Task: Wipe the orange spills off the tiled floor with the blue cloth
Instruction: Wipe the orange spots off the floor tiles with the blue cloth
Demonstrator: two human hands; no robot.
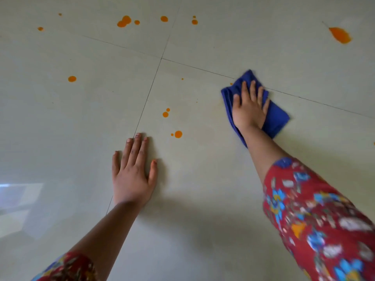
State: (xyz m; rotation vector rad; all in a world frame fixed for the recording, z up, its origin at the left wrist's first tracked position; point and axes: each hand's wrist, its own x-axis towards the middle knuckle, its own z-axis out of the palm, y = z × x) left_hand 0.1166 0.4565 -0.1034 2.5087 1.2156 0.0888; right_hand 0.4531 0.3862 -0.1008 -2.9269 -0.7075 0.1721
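My right hand presses flat on a folded blue cloth lying on the pale tiled floor, across a grout line. My left hand rests flat on the floor with fingers spread, holding nothing. Orange drops lie between the hands: one just right of my left fingertips and a pair above it. A tiny orange speck shows at the cloth's left edge. A large orange splash sits far right at the back.
More orange drops are scattered over the far tiles: a cluster, single drops, and one at mid left. A faint orange smear marks the tile left of the cloth. Window glare reflects at lower left.
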